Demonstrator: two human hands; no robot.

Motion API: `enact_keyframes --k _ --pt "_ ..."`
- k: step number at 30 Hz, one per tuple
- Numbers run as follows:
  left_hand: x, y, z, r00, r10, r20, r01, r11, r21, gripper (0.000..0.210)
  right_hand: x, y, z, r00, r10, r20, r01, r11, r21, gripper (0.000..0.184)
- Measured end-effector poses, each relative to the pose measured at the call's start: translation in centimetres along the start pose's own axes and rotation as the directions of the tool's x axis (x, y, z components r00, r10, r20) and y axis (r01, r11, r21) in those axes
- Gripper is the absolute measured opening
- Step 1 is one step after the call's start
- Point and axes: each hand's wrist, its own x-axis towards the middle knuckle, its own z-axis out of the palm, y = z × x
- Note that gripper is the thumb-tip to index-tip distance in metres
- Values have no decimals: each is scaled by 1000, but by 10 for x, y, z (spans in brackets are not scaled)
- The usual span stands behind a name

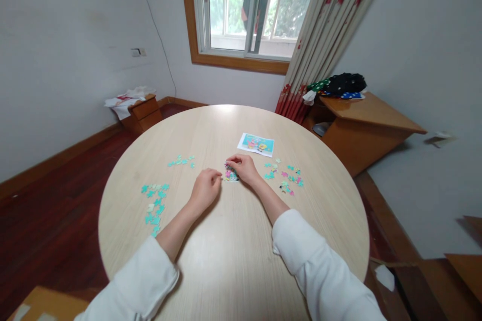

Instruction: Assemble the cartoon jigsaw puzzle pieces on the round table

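Note:
A small joined patch of jigsaw puzzle (pixel 231 176) lies mid-table, pink, teal and white. My right hand (pixel 243 166) reaches over its upper edge, thumb and fingers pinched on a small dark purple puzzle piece (pixel 227 164). Just left of the patch is my left hand (pixel 206 186), its fingers curled and fingertips pressed together close to the patch's left edge. Whatever those fingertips might hold is too small to make out. Behind my right hand rests a printed picture sheet (pixel 256 144) with cartoon figures on a teal ground.
Loose teal puzzle pieces (pixel 152 218) lie at the left of the round table (pixel 229 261), with a smaller group (pixel 181 161) farther back. Mixed-colour pieces (pixel 289 178) spread at the right. Cabinets (pixel 371 110) flank the table; beyond the window (pixel 248 5) a person stands.

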Motion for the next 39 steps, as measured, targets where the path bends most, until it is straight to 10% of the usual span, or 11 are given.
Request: enact_keyframes --k 3,8,39 --pt "-15 17 5 974 165 155 -194 961 195 27 -2 5 2 1000 1 29 0 1000 -31 12" --pt "-31 36 10 932 83 354 -237 877 418 34 -2 10 2 999 19 28 -16 996 -90 9" --pt "-30 35 12 926 33 377 -213 869 446 40 -3 3 3 999 -44 22 49 854 -517 6"
